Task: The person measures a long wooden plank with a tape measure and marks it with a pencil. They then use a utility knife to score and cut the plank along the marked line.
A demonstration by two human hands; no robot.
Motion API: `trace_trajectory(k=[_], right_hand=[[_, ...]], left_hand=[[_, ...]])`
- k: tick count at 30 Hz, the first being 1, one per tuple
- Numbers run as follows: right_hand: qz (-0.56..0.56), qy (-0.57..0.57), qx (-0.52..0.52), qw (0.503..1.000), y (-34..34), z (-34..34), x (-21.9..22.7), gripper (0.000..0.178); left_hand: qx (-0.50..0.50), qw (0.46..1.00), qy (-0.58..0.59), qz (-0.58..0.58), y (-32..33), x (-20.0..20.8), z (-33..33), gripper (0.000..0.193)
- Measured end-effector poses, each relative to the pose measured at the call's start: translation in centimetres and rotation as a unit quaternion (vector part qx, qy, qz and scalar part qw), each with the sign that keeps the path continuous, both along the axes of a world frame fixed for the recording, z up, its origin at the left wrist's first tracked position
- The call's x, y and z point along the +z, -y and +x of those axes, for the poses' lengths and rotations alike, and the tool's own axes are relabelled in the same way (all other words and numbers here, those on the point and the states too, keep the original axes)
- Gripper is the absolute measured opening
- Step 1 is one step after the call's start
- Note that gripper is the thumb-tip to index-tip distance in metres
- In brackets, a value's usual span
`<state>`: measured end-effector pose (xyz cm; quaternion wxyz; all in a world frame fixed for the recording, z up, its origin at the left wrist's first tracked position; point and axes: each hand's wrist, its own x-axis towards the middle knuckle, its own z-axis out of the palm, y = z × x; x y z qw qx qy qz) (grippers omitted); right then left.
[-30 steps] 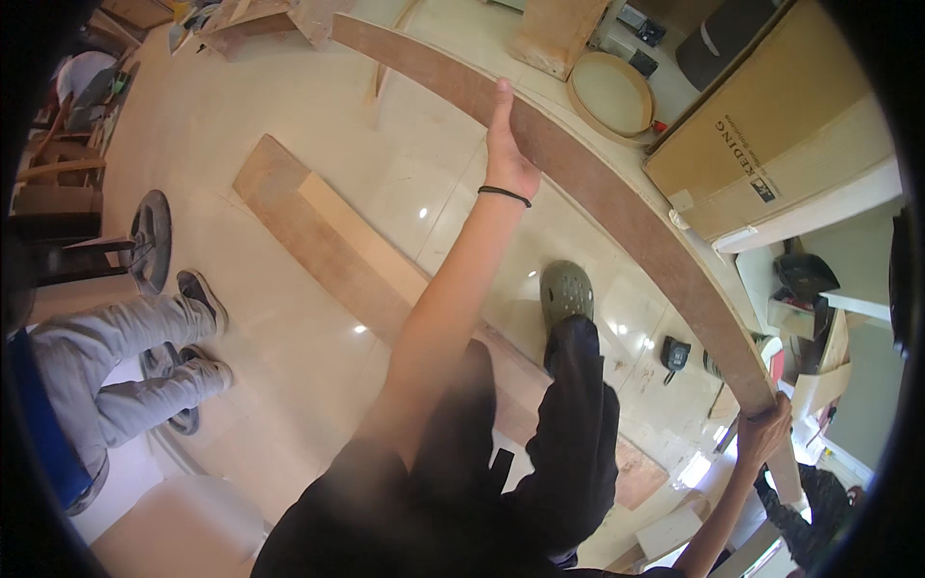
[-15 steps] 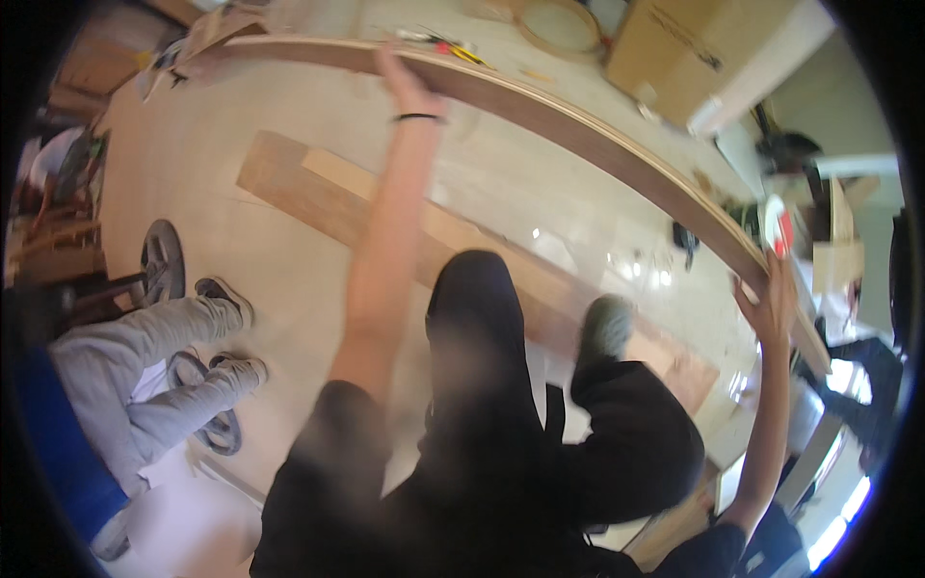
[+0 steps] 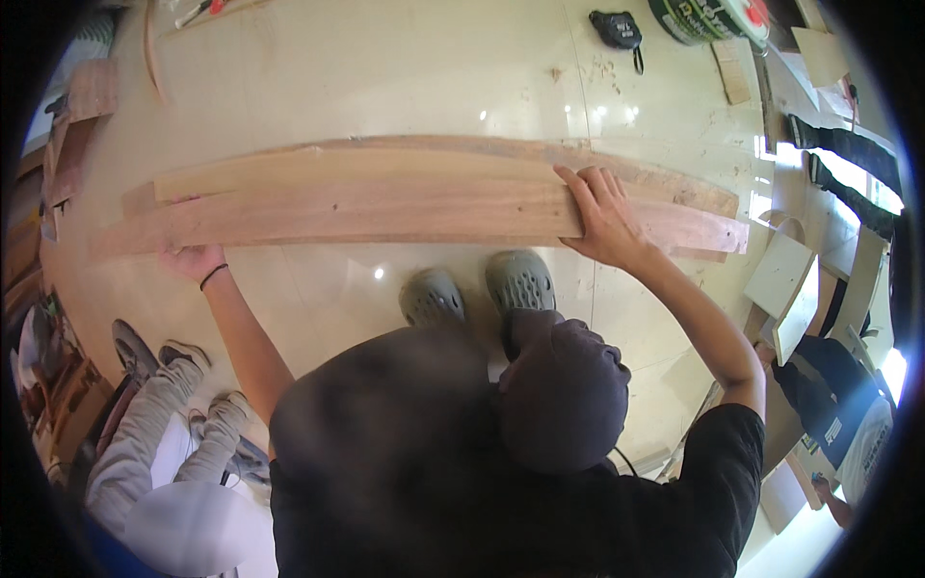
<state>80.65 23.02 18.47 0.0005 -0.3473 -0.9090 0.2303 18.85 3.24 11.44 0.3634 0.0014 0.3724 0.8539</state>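
Gripping a long wooden plank (image 3: 385,212) | left hand (image 3: 196,260) from beneath | right hand (image 3: 605,220) spanning its width

Glossy cream floor (image 3: 405,87) under me, thin seams (image 3: 584,89) crossing it, small white glints (image 3: 632,113) ahead and to my right, bright glare (image 3: 894,374) at far right, pale panels (image 3: 799,306) near it, brown wood clutter (image 3: 73,397) along my left.

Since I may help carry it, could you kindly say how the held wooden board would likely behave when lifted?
The held wooden board shows knot-like spots, suggesting solid, probably stiff timber; being long and narrow, it may tip if lifted off-centre.
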Motion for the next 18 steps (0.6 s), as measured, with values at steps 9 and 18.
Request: trace_trajectory(k=[9,18], right_hand=[[0.136,-0.039,-0.039,0.989,5.4,3.8,-6.8,0.083],[0.131,-0.029,-0.057,0.989,5.7,6.0,-8.7,0.082]], left_hand=[[0.065,0.909,-0.089,-0.402,-0.3,-2.0,2.9,0.092],[-0.122,0.877,-0.075,-0.458,-2.6,-8.1,-0.7,0.092]])
